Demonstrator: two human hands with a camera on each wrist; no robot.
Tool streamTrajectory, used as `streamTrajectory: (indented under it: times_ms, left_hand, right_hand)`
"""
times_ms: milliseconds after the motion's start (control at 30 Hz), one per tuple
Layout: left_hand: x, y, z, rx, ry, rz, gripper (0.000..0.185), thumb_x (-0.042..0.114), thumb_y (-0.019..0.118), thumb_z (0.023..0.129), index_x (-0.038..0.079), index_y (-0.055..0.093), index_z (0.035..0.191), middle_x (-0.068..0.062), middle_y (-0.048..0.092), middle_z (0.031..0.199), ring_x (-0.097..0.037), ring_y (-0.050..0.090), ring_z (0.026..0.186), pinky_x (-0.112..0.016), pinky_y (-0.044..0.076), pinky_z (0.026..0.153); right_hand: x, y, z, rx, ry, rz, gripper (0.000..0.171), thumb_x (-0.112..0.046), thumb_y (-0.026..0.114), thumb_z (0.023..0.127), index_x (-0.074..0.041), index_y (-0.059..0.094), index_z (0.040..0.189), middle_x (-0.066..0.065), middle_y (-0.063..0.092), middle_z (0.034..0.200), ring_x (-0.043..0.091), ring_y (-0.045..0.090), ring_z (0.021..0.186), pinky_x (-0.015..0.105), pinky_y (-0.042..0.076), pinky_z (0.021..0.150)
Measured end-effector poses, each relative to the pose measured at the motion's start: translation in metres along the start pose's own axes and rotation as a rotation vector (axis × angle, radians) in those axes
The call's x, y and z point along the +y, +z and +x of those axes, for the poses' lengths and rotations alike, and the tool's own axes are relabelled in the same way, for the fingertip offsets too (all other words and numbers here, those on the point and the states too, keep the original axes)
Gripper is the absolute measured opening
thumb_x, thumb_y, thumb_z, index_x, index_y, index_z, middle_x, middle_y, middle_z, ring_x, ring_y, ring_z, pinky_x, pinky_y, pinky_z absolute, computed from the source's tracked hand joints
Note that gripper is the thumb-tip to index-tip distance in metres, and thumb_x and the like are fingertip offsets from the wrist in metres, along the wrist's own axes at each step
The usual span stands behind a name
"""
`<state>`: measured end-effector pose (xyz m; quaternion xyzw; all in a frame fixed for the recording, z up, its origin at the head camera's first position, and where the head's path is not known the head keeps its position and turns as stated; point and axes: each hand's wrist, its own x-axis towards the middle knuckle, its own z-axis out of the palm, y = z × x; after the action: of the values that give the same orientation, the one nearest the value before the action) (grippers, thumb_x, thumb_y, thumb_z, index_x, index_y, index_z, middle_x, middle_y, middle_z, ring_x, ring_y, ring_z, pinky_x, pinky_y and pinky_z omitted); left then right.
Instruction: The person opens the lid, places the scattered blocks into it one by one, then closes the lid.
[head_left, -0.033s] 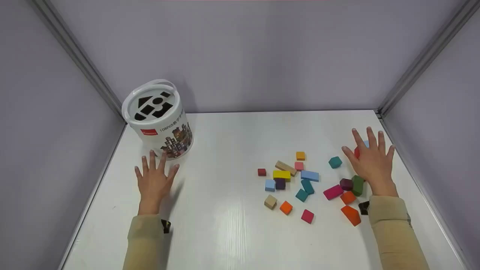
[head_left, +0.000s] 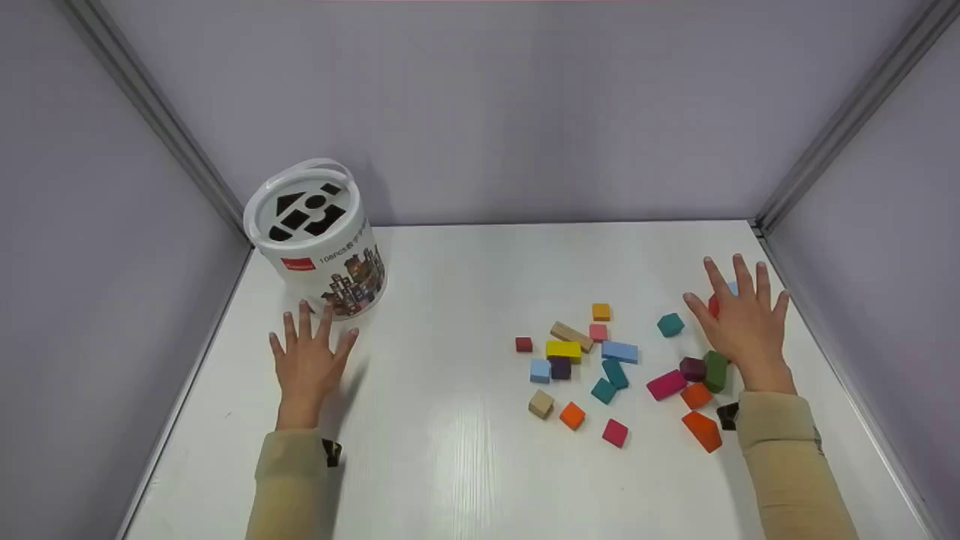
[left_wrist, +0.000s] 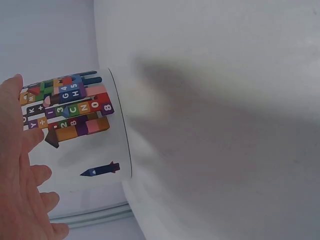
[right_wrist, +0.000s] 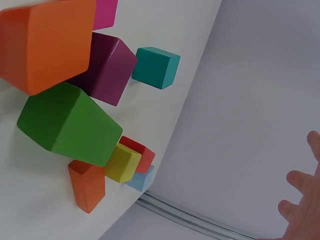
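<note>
A white table [head_left: 465,285] is filling the scene, boxed in by pale lilac walls [head_left: 487,105] on the left, right and far sides. At its far left a white bucket [head_left: 319,236] is standing upright, its lid [head_left: 304,210] pierced with shape cutouts and its side printed with coloured blocks (the left wrist view is showing that print close up [left_wrist: 67,107]).

The left hand [head_left: 307,360] is lying palm down on the table just near of the bucket, fingers straight and spread, gripping nothing; the fingertips are coming close to the bucket's base, though whether they are touching it cannot be told. The right hand [head_left: 742,319] is lying flat at the far right of the table, fingers likewise straight and fanned, holding nothing. It is partly covering a red block [head_left: 713,304] and a light blue one beside it.

Loose blocks are lying scattered left of and near that hand: a green block [head_left: 715,370] and a dark purple block [head_left: 691,368] just beside the wrist, a magenta bar [head_left: 666,384], an orange wedge [head_left: 702,430], a teal cube [head_left: 670,324], a light blue bar [head_left: 619,351], a yellow bar [head_left: 563,349], and a small dark red cube [head_left: 523,344] furthest left.
</note>
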<state>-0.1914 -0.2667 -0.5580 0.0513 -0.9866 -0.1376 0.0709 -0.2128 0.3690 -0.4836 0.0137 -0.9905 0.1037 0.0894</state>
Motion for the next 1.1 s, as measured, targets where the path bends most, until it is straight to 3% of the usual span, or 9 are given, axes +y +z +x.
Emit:
streamTrajectory:
  times_ms: [567,867,1100]
  left_hand:
    - [-0.001,0.000,-0.002,-0.008,-0.012,-0.010,0.082,0.070,0.032,0.095,0.014,0.031,0.155,-0.022,0.011,0.161,-0.046,0.001,0.145,-0.069,-0.003,0.112]
    - [-0.001,-0.002,-0.003,-0.003,-0.020,-0.009,0.083,0.072,0.031,0.095,0.014,0.030,0.155,-0.022,0.011,0.161,-0.046,0.002,0.145,-0.069,-0.002,0.112]
    - [-0.003,-0.009,-0.006,0.039,-0.030,-0.015,0.085,0.070,0.034,0.095,0.011,0.029,0.155,-0.024,0.011,0.160,-0.046,0.003,0.145,-0.070,0.002,0.112]
  right_hand:
    - [-0.006,0.004,0.003,0.002,-0.014,-0.012,0.074,-0.064,0.035,0.098,-0.027,0.012,0.159,0.021,0.003,0.161,0.044,-0.010,0.145,0.071,-0.016,0.105]
    - [-0.010,0.004,0.004,0.016,-0.022,-0.014,0.074,-0.063,0.036,0.098,-0.026,0.014,0.159,0.021,0.006,0.161,0.044,-0.008,0.145,0.073,-0.011,0.106]
    - [-0.021,0.007,0.002,0.042,-0.044,0.004,0.073,-0.061,0.040,0.098,-0.025,0.019,0.158,0.021,0.011,0.161,0.044,-0.002,0.146,0.074,-0.003,0.108]
